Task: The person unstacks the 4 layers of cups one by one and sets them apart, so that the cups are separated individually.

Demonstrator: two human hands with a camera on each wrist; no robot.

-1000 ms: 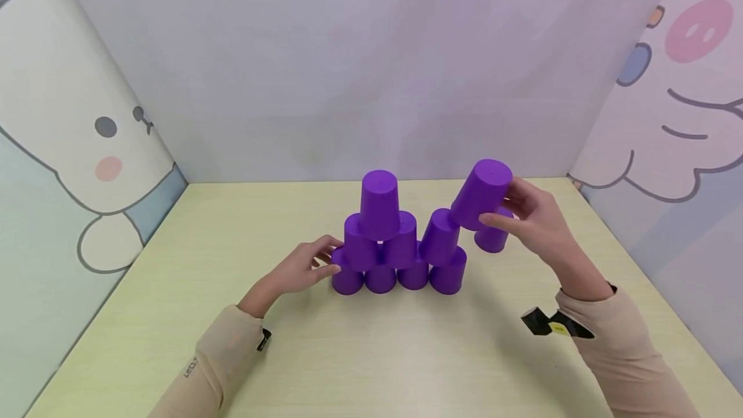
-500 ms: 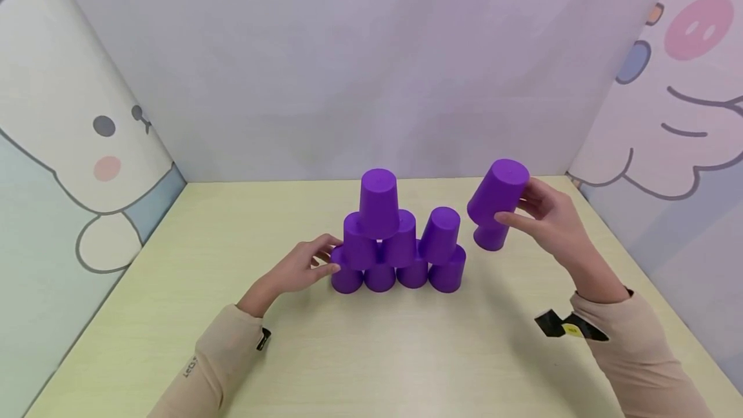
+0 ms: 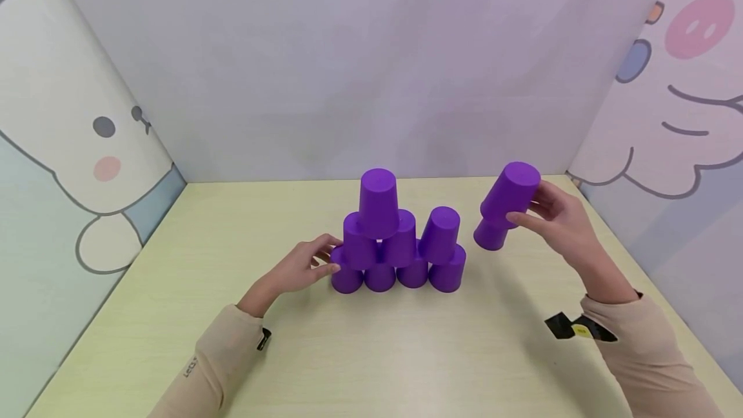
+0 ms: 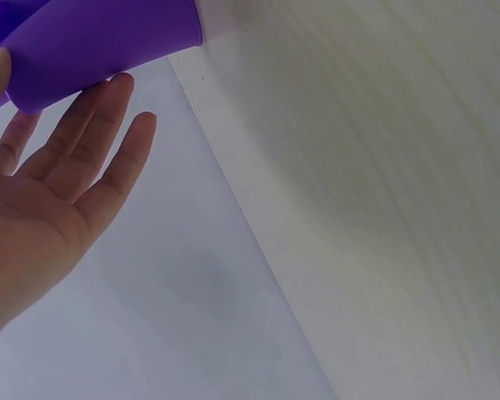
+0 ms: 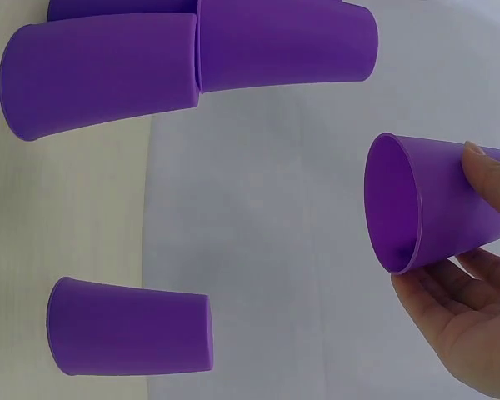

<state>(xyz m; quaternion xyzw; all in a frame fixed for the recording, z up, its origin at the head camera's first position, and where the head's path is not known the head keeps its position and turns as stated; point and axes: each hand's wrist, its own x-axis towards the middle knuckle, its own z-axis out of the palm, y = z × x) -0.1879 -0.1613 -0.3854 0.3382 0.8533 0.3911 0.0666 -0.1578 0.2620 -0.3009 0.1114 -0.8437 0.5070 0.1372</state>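
Upside-down purple plastic cups stand in a stepped stack in the head view. The bottom row holds several, with its leftmost cup (image 3: pixel 347 279) at my left hand (image 3: pixel 298 268). That hand's thumb and fairly straight fingers (image 4: pixel 96 133) rest lightly about this cup's sides. Two cups sit side by side on the second level, and a top cup (image 3: pixel 378 204) stands across them. To the right, a leaning second-level cup (image 3: pixel 440 235) stands apart. My right hand (image 3: pixel 560 221) grips a tilted cup (image 3: pixel 509 192) in the air, its open rim facing down-left. Its hollow inside shows in the right wrist view.
A single upside-down cup (image 5: pixel 133 329) stands on the table right of the stack, partly hidden by the held cup in the head view. The pale wood table (image 3: pixel 371 353) meets a light back wall (image 3: pixel 371 69). Cartoon-printed side walls (image 3: pixel 685 102) close in both sides.
My right hand has carried its cup to the right, away from the leaning second-level cup and over the single cup. My left hand and the stack stay in place.
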